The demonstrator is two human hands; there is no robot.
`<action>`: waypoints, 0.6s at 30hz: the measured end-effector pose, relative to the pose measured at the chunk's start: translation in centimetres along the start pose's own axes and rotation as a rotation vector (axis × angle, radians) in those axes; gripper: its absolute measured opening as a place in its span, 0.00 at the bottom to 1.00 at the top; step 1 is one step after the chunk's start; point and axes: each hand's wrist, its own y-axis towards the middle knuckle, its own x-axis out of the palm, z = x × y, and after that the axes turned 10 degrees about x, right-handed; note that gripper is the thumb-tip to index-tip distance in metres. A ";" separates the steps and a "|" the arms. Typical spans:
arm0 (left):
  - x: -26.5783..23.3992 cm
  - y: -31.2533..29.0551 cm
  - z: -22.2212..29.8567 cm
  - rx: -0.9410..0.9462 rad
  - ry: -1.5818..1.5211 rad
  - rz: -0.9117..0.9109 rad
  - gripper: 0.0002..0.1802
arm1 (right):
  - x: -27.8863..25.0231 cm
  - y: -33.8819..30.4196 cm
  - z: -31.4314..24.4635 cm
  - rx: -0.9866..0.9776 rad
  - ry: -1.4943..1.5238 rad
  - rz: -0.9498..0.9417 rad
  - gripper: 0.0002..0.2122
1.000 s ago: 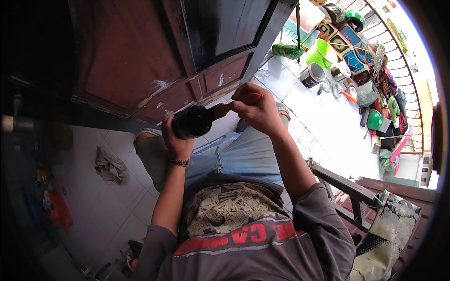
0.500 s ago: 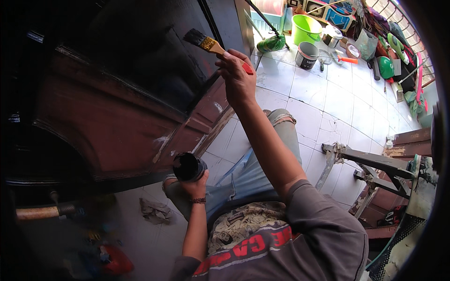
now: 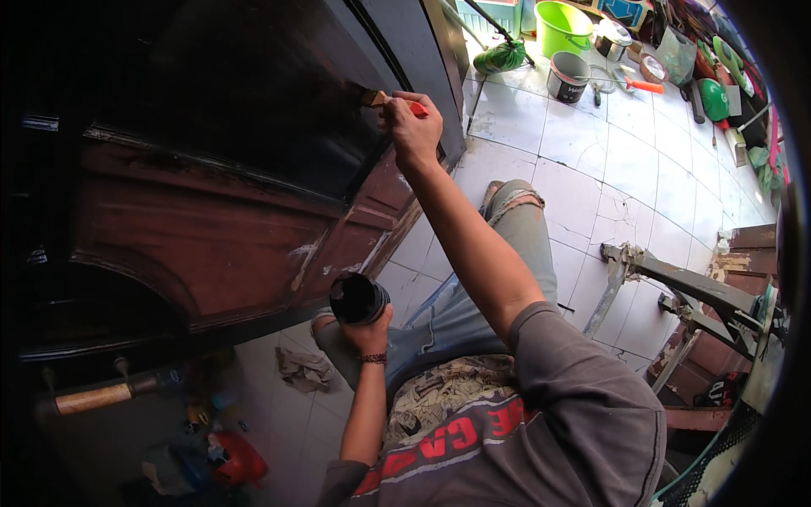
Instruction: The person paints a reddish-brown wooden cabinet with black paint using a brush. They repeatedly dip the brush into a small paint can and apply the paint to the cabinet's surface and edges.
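My right hand [image 3: 412, 128] grips a paintbrush [image 3: 378, 99] with a wooden and red handle; its dark bristles meet the black painted upper panel of the door [image 3: 253, 101]. The door's lower panel is still reddish brown, with a few pale scuffs. Close to that brown part, my left hand [image 3: 372, 331] is wrapped around a dark cup-like container [image 3: 358, 299]. Dark paint coats its inside, and its mouth faces up toward me.
A crumpled grey rag [image 3: 304, 369] lies on the tiles by my left knee. A metal-legged stand [image 3: 676, 275] is at right. Further off are a lime-green bucket [image 3: 563, 29], a grey paint pail [image 3: 568, 78], an orange-handled tool [image 3: 645, 87] and piled household items.
My right hand has lowered and turned, bringing the brush from the air onto the door's panel. The view has shifted slightly; the left hand still holds the container.
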 end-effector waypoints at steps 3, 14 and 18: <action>0.4 0.3 0.4 0.048 -0.027 0.002 0.48 | 1.2 -1.3 -2.8 -0.023 0.216 -0.169 0.10; -0.8 -0.6 -1.8 -0.041 0.056 -0.041 0.53 | -8.6 1.4 7.1 0.159 0.041 0.290 0.10; -0.2 0.0 -1.0 -0.037 0.052 -0.065 0.54 | -5.5 3.2 6.5 -0.020 -0.260 0.331 0.04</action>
